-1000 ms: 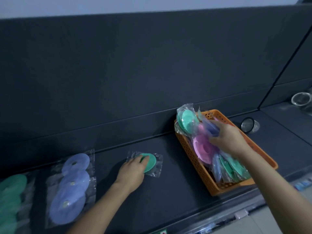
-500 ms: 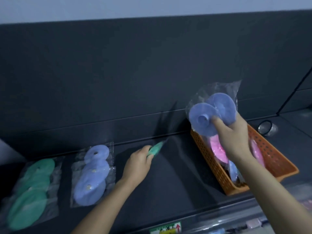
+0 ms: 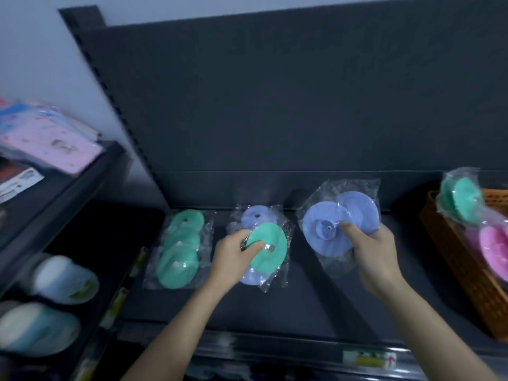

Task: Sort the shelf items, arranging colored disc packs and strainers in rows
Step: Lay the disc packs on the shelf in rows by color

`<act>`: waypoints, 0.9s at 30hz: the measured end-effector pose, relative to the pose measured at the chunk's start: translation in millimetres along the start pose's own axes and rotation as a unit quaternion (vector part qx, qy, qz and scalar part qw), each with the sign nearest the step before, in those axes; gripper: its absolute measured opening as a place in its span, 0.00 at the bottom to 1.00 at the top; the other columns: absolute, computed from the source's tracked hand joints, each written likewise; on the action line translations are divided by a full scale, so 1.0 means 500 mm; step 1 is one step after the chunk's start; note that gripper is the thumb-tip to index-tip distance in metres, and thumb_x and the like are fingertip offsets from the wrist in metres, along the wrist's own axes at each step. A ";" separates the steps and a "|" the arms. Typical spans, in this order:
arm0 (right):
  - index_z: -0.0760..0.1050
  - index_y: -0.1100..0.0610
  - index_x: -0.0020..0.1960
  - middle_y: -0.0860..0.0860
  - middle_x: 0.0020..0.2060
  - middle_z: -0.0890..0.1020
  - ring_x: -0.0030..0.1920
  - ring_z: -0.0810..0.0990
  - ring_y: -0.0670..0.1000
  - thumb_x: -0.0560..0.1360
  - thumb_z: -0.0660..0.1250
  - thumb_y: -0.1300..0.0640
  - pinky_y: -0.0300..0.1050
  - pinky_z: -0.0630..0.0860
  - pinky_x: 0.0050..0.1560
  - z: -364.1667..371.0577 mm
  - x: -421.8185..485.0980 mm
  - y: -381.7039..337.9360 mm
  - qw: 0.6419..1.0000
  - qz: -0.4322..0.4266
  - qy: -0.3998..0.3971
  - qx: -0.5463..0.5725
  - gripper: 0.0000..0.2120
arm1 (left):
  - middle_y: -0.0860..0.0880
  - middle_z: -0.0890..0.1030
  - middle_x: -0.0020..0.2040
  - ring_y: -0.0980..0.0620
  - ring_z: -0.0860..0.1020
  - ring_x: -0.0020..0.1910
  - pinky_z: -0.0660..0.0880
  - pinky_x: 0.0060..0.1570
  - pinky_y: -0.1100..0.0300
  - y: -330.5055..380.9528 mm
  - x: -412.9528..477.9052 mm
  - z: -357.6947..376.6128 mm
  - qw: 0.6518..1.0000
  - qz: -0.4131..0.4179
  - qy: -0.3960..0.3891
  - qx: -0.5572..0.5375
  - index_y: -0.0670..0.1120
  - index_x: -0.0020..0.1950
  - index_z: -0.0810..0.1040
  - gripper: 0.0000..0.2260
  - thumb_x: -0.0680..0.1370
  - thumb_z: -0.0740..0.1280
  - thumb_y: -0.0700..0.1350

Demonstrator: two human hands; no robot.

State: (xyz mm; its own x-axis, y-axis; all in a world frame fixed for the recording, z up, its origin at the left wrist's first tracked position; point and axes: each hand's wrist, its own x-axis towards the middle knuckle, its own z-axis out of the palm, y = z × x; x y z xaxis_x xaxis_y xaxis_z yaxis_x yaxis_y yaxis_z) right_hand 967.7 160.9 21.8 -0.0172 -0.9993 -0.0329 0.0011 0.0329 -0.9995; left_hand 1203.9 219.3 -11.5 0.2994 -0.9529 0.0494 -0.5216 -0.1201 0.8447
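Left fingers [image 3: 254,246] are curled, pinching the green disc pack [image 3: 270,250] at its near edge, thumb on top; the left hand [image 3: 233,257] holds it tilted above the blue row [image 3: 254,215] on the shelf [image 3: 316,303], so it's over the wrong colour; whether it touches that row, I cannot tell; the green row [image 3: 180,251] it belongs with lies just left of those fingers, side by side with the blue row, its long axis running from the back of the shelf toward the front edge, discs overlapping in clear wrap; so the move reads as a short carry leftward, and the left hand is plainly the nearer one. Over to the right hand [image 3: 376,254]: its fingers [image 3: 347,229] grip the blue disc pack [image 3: 324,235], thumb beside the raised hub, pack lifted off the shelf and facing the camera; two pale blue discs overlapping in loose, crinkled plastic; the blue row sits to its left, and my guess is it wants the left hand clear first. Farther right, the orange basket [image 3: 450,243] holds more; a spare green pack [image 3: 461,199] pokes above the rim, a pink pack [image 3: 494,251] inside; plenty left to sort, I'd say.
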 end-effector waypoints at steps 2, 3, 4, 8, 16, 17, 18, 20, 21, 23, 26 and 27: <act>0.78 0.59 0.40 0.43 0.25 0.78 0.25 0.74 0.39 0.73 0.67 0.62 0.30 0.67 0.24 0.039 -0.013 0.011 1.000 0.006 -0.017 0.009 0.03 | 0.44 0.81 0.39 0.51 0.75 0.36 0.73 0.39 0.55 -0.031 -0.012 -0.048 1.000 -0.024 -0.010 -0.015 0.45 0.45 0.79 0.01 0.74 0.68 0.41; 0.78 0.59 0.40 0.42 0.25 0.77 0.25 0.73 0.39 0.73 0.67 0.63 0.30 0.67 0.24 0.058 -0.019 0.016 1.000 0.010 -0.024 0.014 0.04 | 0.46 0.82 0.41 0.51 0.77 0.38 0.74 0.42 0.56 -0.047 -0.017 -0.071 0.999 -0.040 -0.012 -0.022 0.47 0.47 0.79 0.04 0.75 0.67 0.40; 0.78 0.59 0.39 0.43 0.25 0.77 0.25 0.73 0.39 0.73 0.67 0.63 0.31 0.67 0.24 0.075 -0.026 0.020 0.999 0.016 -0.029 0.019 0.04 | 0.49 0.82 0.43 0.52 0.78 0.41 0.75 0.45 0.58 -0.063 -0.023 -0.094 0.998 -0.052 -0.008 -0.028 0.49 0.48 0.79 0.07 0.75 0.66 0.38; 0.80 0.61 0.40 0.48 0.29 0.80 0.29 0.76 0.45 0.72 0.68 0.63 0.36 0.71 0.26 0.134 -0.052 0.040 0.997 0.051 -0.045 0.032 0.03 | 0.49 0.80 0.41 0.55 0.75 0.35 0.75 0.41 0.57 -0.122 -0.041 -0.183 0.993 -0.102 0.045 -0.044 0.51 0.49 0.75 0.09 0.75 0.67 0.37; 0.80 0.62 0.43 0.54 0.32 0.80 0.33 0.78 0.51 0.72 0.69 0.62 0.45 0.73 0.32 0.188 -0.093 0.074 0.992 0.106 -0.070 0.021 0.04 | 0.56 0.82 0.41 0.61 0.79 0.41 0.72 0.43 0.68 -0.215 -0.038 -0.295 0.991 -0.119 -0.059 -0.016 0.54 0.44 0.81 0.08 0.71 0.74 0.40; 0.80 0.62 0.43 0.53 0.32 0.80 0.33 0.77 0.51 0.72 0.69 0.62 0.45 0.72 0.31 0.190 -0.096 0.076 0.992 0.105 -0.070 0.015 0.04 | 0.56 0.82 0.43 0.62 0.79 0.43 0.72 0.44 0.68 -0.225 -0.035 -0.298 0.990 -0.119 -0.076 0.008 0.54 0.46 0.81 0.08 0.71 0.74 0.41; 0.80 0.63 0.42 0.53 0.31 0.80 0.32 0.77 0.51 0.72 0.68 0.62 0.44 0.72 0.30 0.192 -0.099 0.077 0.992 0.102 -0.069 0.009 0.04 | 0.55 0.82 0.46 0.62 0.79 0.45 0.71 0.44 0.70 -0.234 -0.032 -0.299 0.990 -0.115 -0.081 0.029 0.53 0.48 0.82 0.09 0.71 0.74 0.41; 0.80 0.62 0.41 0.53 0.31 0.81 0.32 0.78 0.50 0.72 0.68 0.62 0.43 0.73 0.30 0.194 -0.103 0.079 0.993 0.095 -0.065 0.008 0.04 | 0.52 0.81 0.50 0.61 0.78 0.45 0.70 0.41 0.73 -0.245 -0.027 -0.294 0.991 -0.101 -0.041 0.076 0.48 0.54 0.82 0.12 0.71 0.74 0.41; 0.81 0.61 0.41 0.52 0.32 0.82 0.33 0.79 0.49 0.71 0.68 0.62 0.43 0.74 0.31 0.194 -0.105 0.080 0.994 0.094 -0.062 0.010 0.03 | 0.50 0.80 0.52 0.59 0.78 0.45 0.70 0.42 0.72 -0.248 -0.025 -0.291 0.990 -0.091 -0.003 0.112 0.46 0.58 0.80 0.15 0.71 0.73 0.40; 0.81 0.59 0.41 0.51 0.32 0.83 0.33 0.80 0.48 0.71 0.69 0.61 0.44 0.75 0.32 0.193 -0.108 0.082 0.993 0.098 -0.060 0.009 0.03 | 0.44 0.76 0.55 0.50 0.76 0.49 0.71 0.48 0.63 -0.248 -0.030 -0.280 0.976 -0.067 0.058 0.198 0.44 0.63 0.76 0.20 0.71 0.73 0.41; 0.81 0.60 0.41 0.51 0.29 0.81 0.30 0.78 0.48 0.70 0.69 0.61 0.44 0.73 0.29 0.191 -0.110 0.087 0.993 0.102 -0.052 0.002 0.03 | 0.43 0.71 0.63 0.45 0.71 0.61 0.70 0.62 0.53 -0.245 -0.052 -0.256 0.968 -0.037 0.067 0.240 0.43 0.68 0.72 0.25 0.73 0.71 0.47; 0.81 0.60 0.41 0.51 0.29 0.80 0.30 0.78 0.48 0.70 0.69 0.61 0.44 0.72 0.29 0.191 -0.110 0.089 0.993 0.104 -0.050 0.002 0.03 | 0.43 0.68 0.68 0.44 0.67 0.66 0.66 0.67 0.51 -0.246 -0.062 -0.245 0.967 -0.028 0.051 0.250 0.45 0.70 0.69 0.27 0.74 0.70 0.50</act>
State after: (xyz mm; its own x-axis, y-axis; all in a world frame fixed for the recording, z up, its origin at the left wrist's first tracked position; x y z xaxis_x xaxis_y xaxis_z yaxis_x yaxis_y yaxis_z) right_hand 1064.3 215.8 -20.7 0.0827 -0.9679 -0.2373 -0.0014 0.2380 -0.9713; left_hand 1356.8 297.6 -51.8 0.4012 -0.9120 0.0849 -0.8155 -0.3135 0.4864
